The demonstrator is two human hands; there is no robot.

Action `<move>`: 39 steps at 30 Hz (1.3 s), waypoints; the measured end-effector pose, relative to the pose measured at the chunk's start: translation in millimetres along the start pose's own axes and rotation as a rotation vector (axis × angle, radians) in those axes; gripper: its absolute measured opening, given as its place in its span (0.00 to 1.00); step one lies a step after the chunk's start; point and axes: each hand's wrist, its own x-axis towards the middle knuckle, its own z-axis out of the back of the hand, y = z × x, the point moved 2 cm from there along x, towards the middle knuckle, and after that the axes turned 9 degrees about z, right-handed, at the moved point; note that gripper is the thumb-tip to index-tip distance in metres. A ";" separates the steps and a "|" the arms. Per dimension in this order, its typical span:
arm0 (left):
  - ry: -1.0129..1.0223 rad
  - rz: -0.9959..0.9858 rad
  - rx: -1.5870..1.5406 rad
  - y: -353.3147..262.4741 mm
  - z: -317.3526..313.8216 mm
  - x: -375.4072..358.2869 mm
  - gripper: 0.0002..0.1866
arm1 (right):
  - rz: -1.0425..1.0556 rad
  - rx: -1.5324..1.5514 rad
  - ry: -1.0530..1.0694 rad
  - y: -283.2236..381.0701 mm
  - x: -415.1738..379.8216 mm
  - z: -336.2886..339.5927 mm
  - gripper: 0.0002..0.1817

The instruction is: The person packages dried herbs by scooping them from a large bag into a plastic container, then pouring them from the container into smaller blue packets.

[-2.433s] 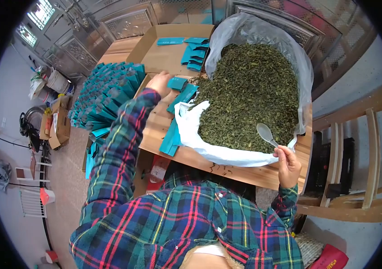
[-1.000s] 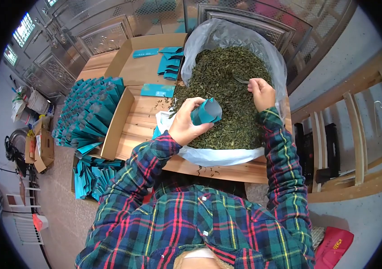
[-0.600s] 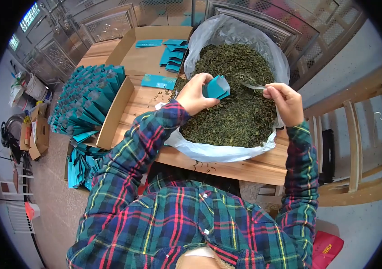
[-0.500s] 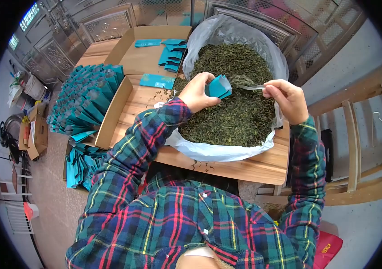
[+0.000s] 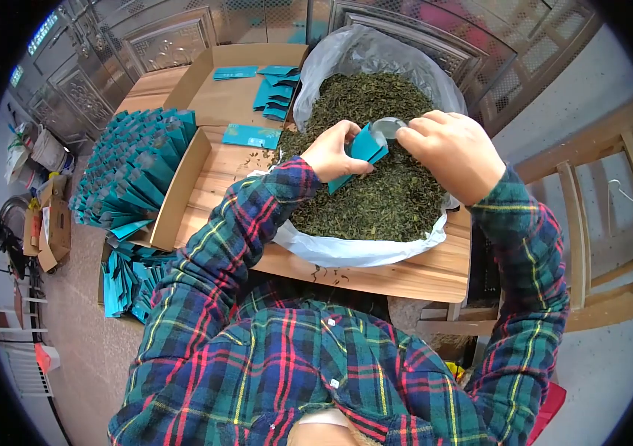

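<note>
My left hand [image 5: 329, 153] is closed around a teal packet [image 5: 367, 147], its silvery mouth open toward the right. My right hand [image 5: 452, 150] grips a clear plastic spoon [image 5: 388, 126], whose bowl is tipped at the packet's mouth; whether leaf is in the spoon cannot be made out. Both hands are over a wide container lined with a white plastic bag [image 5: 376, 253], heaped with dried dark-green leaves [image 5: 376, 212] that look like tea. Left of the heap, a flat teal packet [image 5: 251, 136] lies on the wooden table [image 5: 216, 182].
A cardboard box [image 5: 181, 189] at the left is packed with upright teal packets [image 5: 134, 167]. Behind it, a cardboard tray [image 5: 220, 97] holds several flat packets [image 5: 276, 93]. More packets [image 5: 127, 282] fill a lower box. A wooden frame [image 5: 573, 223] stands at the right.
My right hand has turned over and moved left, bringing the spoon from above the leaves to the packet's mouth. My left hand still holds the packet, now tilted a little differently. The view has shifted slightly.
</note>
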 end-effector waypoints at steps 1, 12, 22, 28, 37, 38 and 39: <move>-0.001 0.001 -0.003 0.9 1.5 -1.6 0.31 | -0.035 -0.036 -0.049 0.7 -4.4 2.1 0.06; -0.134 -0.152 -0.165 18.3 -7.4 -45.8 0.33 | -1.107 1.210 -0.444 -6.8 -80.2 -181.8 0.11; -0.127 -0.063 -0.142 19.3 -2.8 -47.8 0.32 | -0.851 0.530 -0.574 -25.2 -58.0 -155.0 0.12; -0.102 -0.068 -0.123 18.3 -3.3 -24.8 0.32 | -0.740 0.623 -0.596 -15.5 -65.0 -101.4 0.08; -0.189 -0.148 0.194 -14.2 7.0 -10.8 0.31 | -0.564 0.827 -0.351 -29.3 -45.6 -20.1 0.07; -0.195 -0.151 0.235 -17.3 6.6 -11.5 0.30 | -0.513 0.790 -0.273 -31.5 -39.1 -13.7 0.07; -0.200 -0.153 0.277 -19.9 6.0 -12.3 0.30 | -0.464 0.753 -0.197 -33.6 -32.7 -8.3 0.07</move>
